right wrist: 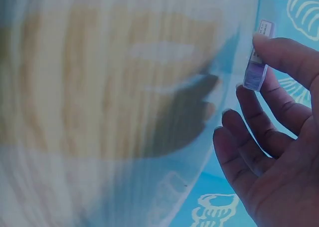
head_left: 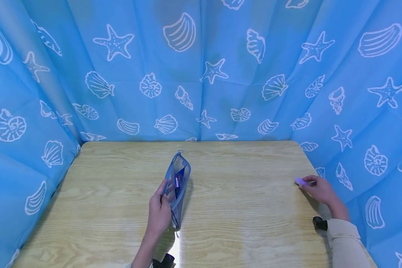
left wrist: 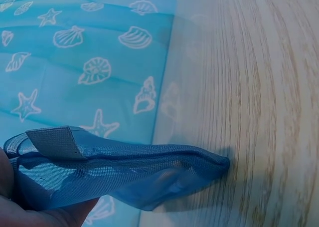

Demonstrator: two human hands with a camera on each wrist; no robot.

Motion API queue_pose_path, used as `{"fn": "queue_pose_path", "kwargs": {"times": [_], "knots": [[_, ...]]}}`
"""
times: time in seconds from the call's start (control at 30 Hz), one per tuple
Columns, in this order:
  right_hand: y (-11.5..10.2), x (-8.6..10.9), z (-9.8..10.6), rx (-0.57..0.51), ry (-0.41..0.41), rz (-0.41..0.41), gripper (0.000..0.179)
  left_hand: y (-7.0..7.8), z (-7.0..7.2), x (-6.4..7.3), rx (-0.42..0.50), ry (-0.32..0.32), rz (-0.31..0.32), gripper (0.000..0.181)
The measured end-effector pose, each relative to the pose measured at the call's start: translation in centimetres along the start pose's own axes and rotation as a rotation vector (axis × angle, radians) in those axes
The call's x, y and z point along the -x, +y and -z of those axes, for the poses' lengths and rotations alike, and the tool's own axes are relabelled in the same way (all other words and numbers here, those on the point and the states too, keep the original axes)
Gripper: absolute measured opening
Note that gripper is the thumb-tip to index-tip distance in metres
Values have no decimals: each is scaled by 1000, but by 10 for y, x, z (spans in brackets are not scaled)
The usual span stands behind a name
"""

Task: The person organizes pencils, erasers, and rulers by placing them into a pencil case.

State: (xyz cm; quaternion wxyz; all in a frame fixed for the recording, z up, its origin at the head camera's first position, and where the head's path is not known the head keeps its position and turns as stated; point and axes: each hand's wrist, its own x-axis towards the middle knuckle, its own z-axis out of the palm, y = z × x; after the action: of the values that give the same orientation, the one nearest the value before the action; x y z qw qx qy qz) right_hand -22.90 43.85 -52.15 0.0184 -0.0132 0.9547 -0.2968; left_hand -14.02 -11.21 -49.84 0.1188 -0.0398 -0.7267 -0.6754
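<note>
My left hand (head_left: 159,212) grips the near left side of a blue mesh zipper pouch (head_left: 187,178), its mouth spread at the top. Inside it a dark blue item with a white patch (head_left: 178,181) shows; its kind is unclear. In the left wrist view the pouch (left wrist: 124,172) stands with its lower end by the wood surface, the thumb along its side. Over the table's right side, my right hand (head_left: 321,190) pinches a small purple case (head_left: 300,181). The right wrist view shows this case (right wrist: 255,75) as part translucent, with a white label, between thumb and fingers.
A light wood table (head_left: 241,208) lies beneath both hands. Blue curtains (head_left: 201,93) printed with white shells and starfish hang behind it and along both sides. The table's right edge runs close by the right forearm. Dark wrist cameras (head_left: 319,223) are worn on both wrists.
</note>
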Motion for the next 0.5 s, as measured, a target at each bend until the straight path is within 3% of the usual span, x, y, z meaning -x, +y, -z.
{"fn": "queue_pose_path", "kwargs": {"times": [0.13, 0.33, 0.5], "knots": [[-6, 0, -1, -45, 16, 10, 43, 1, 0, 0, 2, -4, -1, 55], [-18, 4, -2, -72, 97, 106, 33, -1, 0, 2, 1, -8, 13, 55], [-30, 3, -1, -88, 106, 152, 32, -2, -2, 2, 8, -10, 6, 55]]}}
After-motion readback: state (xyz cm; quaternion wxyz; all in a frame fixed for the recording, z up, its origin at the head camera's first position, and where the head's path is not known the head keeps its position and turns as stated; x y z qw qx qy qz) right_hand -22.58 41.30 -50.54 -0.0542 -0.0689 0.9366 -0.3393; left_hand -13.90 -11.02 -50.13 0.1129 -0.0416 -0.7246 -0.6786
